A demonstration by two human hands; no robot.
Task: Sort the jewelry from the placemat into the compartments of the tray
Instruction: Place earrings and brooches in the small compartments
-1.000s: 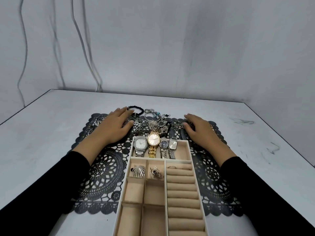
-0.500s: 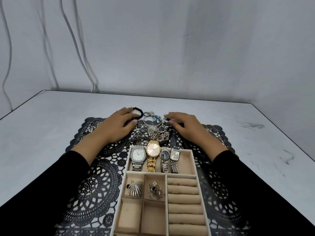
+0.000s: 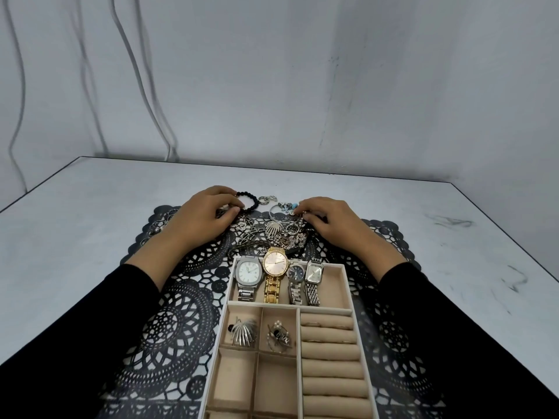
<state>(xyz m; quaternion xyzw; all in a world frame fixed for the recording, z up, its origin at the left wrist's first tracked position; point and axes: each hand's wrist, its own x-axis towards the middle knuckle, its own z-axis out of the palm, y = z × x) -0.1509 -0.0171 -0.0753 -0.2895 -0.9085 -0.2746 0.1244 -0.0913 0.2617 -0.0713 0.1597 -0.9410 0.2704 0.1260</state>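
**Operator:** What did the tray hold at this step?

**Reference:** The tray (image 3: 348, 269), a shallow rectangular box lined in beige fabric, sat on the near part of the placemat (image 3: 181, 313), directly in front of you. Its far, full-width compartment held four watches side by side on metal link bands:
- a silver watch (image 3: 248, 272) with a white dial
- a gold watch (image 3: 274, 264) with a round, stone-set bezel
- a small dark-dial watch (image 3: 295, 272)
- a rectangular-faced watch (image 3: 313, 272)

Below these, the left small compartment held a silver fan-shaped piece (image 3: 243, 331). The compartment just beside it held a tangled cluster (image 3: 279, 334) of small pieces. The right column consisted of padded ring rolls (image 3: 329, 352). Thin bands appeared to sit in the farthest rolls but were too small to confirm.

**Operator:** Where was the unsorted jewelry, and what were my hands doing?

**Reference:** The jewelry pile (image 3: 281, 234), mostly silver chains and charms, lay on the black lace-pattern placemat just beyond the tray, between your hands. A black bead bracelet (image 3: 252, 201) lay at the mat's far edge.

Your left hand (image 3: 202, 219) had its fingers curled, with the tips touching that bracelet; a grasp could not be confirmed. Your right hand (image 3: 329, 222) had bent fingers with the tips on the pile's right side, by some turquoise beads (image 3: 295, 204). Whether they pinched a piece could not be determined.

The placemat lay on a grey, scuffed table (image 3: 90, 207).
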